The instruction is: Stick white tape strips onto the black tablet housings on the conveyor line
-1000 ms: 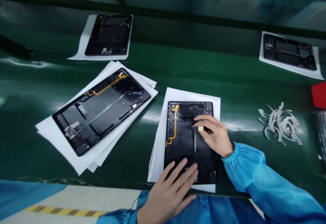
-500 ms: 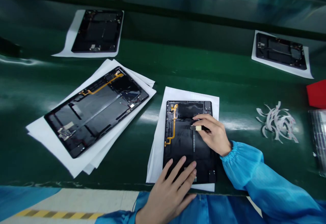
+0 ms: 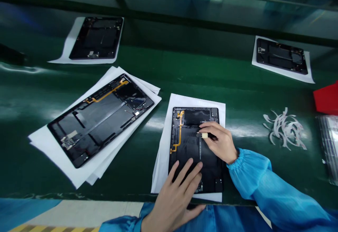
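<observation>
An opened tablet body [image 3: 190,144], black with an orange flex cable [image 3: 180,130] down its left side, lies on white paper sheets [image 3: 163,154] at the table's near edge. My left hand [image 3: 178,193] rests on its lower part, fingers spread and flat. Over the tablet's upper right, my right hand [image 3: 220,140] is closed in a pinch around a small stick-like piece [image 3: 202,135] with a black end and a cream band. Its exact kind is hidden by my fingers. A thin dark line shows by the index fingertip, too small to name.
Another opened tablet [image 3: 101,119] lies slanted on paper to the left. Two more tablets [image 3: 97,38] [image 3: 282,56] lie at the back. Curled white strips [image 3: 285,128] are piled at right, near a red container [image 3: 327,98] and clear plastic trays [image 3: 329,144].
The view has shifted slightly, so the table's contents sit a little lower. Both hands keep nearly the same places on the tablet, with the right still pinching the small piece.
</observation>
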### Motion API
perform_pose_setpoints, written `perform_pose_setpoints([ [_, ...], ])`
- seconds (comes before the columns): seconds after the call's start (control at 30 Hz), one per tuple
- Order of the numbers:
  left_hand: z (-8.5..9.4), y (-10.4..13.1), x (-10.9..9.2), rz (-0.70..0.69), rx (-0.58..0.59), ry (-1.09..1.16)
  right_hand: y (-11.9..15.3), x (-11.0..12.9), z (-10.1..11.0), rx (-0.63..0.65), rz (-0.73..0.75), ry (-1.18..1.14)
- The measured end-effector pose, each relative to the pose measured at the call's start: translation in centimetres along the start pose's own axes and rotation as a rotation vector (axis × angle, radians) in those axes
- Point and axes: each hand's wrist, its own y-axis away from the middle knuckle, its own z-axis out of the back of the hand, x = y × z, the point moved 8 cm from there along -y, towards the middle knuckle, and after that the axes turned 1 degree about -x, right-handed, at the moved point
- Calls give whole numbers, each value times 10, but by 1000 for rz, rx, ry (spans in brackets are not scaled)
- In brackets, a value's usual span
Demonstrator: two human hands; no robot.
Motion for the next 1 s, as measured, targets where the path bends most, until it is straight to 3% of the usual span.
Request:
perform_pose_setpoints([
  [0.23,0,0,-2,-22,25,-37,-11,0,7,97,-23,43],
  [1.0,1,-1,-2,-24,-16,-44,-7,-12,1,127,-27,186],
])
